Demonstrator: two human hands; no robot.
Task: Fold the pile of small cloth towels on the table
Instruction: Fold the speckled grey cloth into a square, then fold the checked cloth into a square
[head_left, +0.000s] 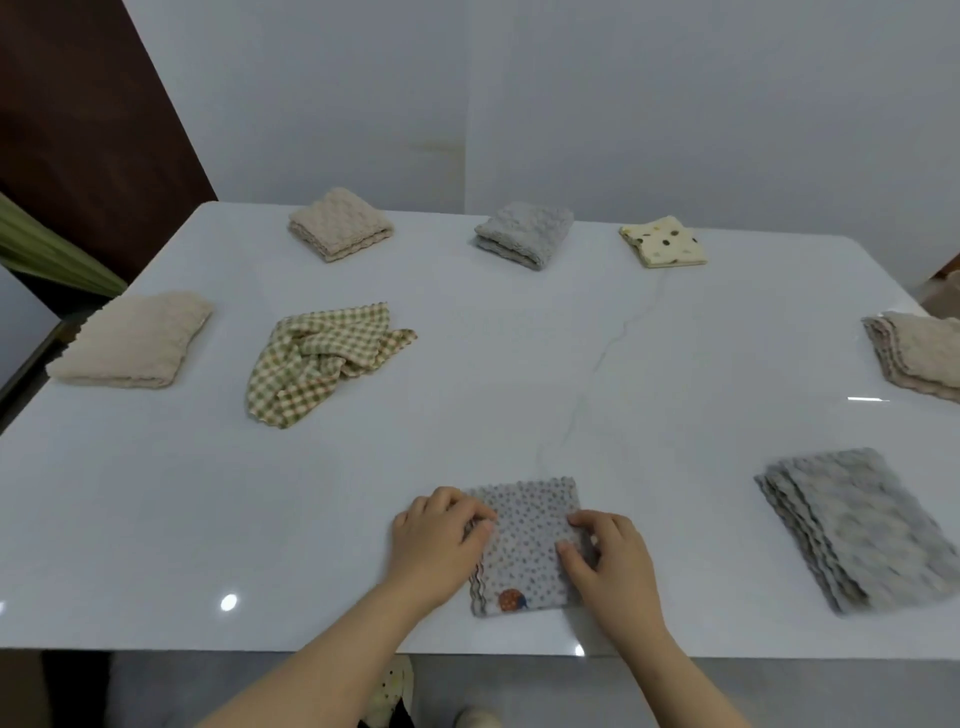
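- At the near edge of the table (519, 395), directly before the person, lies the grey dotted towel (530, 540), already folded into a small rectangle with a small orange motif at its near corner.
- Left hand (441, 540): fingers curled onto the towel's left edge, apparently pinching the stacked layers there.
- Right hand (608, 566): thumb on the top face, fingers curled at the right edge. Both hands are closed on the same towel, on opposite sides.
- Handling assessment: the cloth looks light, soft and limp, with a nubbly pile and a wavy trimmed edge. It should hold no shape of its own, and the layers are likely to slide apart if lifted by one corner.
- Recommended hold: pinch through all layers at two opposite edges, or press flat with the palms to set the crease. The polished table looks slick, so the towel may skid when pushed.
- Outstanding item: the green checked towel (317, 358), left of centre, lies crumpled and unfolded. Take it by two adjacent corners and shake it flat.
- Other towels stand folded around the table, among them the grey stack (852, 525) at right and the cream spotted towel (662, 241) at the far side.
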